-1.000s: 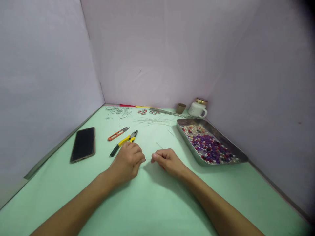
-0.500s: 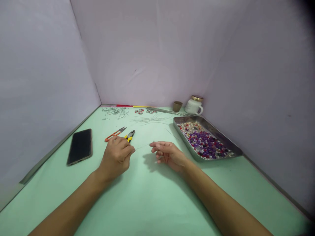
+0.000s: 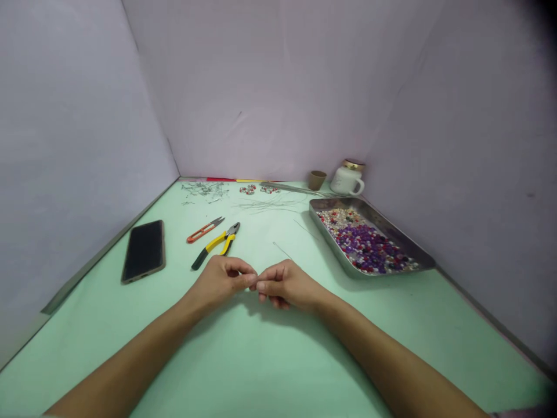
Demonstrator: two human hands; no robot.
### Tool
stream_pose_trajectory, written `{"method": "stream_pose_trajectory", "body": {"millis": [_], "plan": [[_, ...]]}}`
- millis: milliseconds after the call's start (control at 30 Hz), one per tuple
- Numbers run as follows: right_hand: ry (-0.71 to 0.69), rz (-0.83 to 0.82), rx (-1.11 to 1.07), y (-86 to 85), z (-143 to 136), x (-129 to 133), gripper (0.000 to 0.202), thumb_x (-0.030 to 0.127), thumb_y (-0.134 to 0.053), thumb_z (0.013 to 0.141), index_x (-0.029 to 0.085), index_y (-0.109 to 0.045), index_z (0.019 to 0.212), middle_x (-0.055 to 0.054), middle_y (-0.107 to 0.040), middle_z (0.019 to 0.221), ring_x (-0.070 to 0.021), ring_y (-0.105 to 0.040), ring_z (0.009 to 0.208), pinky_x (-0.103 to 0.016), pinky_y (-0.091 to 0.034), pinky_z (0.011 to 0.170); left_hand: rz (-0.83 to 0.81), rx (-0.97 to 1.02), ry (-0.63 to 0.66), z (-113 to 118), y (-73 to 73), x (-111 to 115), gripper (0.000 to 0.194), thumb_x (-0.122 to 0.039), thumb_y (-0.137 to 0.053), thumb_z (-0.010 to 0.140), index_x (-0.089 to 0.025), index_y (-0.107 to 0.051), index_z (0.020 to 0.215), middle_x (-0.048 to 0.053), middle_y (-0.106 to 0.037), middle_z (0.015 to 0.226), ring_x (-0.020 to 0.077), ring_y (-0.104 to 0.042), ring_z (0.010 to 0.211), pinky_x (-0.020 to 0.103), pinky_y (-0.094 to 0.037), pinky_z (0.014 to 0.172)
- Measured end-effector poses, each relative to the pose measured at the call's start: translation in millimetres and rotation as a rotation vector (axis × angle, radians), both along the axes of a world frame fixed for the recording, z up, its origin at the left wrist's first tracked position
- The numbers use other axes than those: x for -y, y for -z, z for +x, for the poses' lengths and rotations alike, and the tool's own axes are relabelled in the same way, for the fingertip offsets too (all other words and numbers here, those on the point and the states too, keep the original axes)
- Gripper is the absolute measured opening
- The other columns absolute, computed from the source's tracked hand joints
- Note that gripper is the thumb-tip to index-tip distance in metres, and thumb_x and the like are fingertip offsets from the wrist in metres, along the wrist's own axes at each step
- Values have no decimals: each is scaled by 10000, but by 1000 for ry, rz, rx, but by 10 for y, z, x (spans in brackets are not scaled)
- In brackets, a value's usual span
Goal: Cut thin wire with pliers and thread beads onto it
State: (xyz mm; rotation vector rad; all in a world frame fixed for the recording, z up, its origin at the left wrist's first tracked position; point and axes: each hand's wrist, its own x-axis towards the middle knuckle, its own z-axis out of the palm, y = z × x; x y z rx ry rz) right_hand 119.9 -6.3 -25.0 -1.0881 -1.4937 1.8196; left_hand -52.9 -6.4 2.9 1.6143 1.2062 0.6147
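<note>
My left hand (image 3: 225, 281) and my right hand (image 3: 289, 285) meet fingertip to fingertip over the middle of the table, each closed in a pinch. A thin wire (image 3: 282, 250) sticks out beyond the right hand's knuckles; the part at the fingertips is hidden. Just past my left hand lie pliers (image 3: 215, 242) with yellow and black handles, their jaws pointing away. Orange-handled thread snips (image 3: 205, 230) rest behind the pliers.
On the right stands a metal tray (image 3: 324, 244) of mixed beads (image 3: 369, 247). Behind it are a white lidded mug (image 3: 346, 180) and a small brown cup (image 3: 317, 180). Loose wires (image 3: 270, 203), beaded pieces (image 3: 248, 190) and wire scraps (image 3: 204, 190) lie at the back. A phone (image 3: 144, 251) lies left.
My hands have come together, where before they were apart with the wire stretched between them. The left hand has moved right and nearer me, uncovering the pliers' handles.
</note>
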Motion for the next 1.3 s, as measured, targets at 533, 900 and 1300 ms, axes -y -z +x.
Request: {"method": "stream_pose_trajectory", "body": {"millis": [533,900,1300], "plan": [[110,82,-64,32,22,-62,204,312,-672,604,127,-610,665,41,-489,501,-61,-433,430,-199,-398,414,-144,242,-400,-39,45,-133,143,-232,-583,593,-143,-497,521,-93,-324,375,25,-192,362,191,-122,387],[49,17,-27,39,136,-112,211,298,-702,584,121,-632,675,35,-526,505,-56,-447,410,-191,-383,394,-198,342,-436,-123,59,-199,161,-228,-584,601,-138,-460,553,-52,-465,469,-1,-204,337,192,-95,363],[-52,-41,14,-22,241,-162,215,282,-725,562,112,-628,652,37,-532,486,-57,-473,404,-186,-399,398,-186,323,-474,-116,105,-211,149,-196,-584,572,-142,-454,525,-48,-465,448,3,-206,337,196,-89,361]]}}
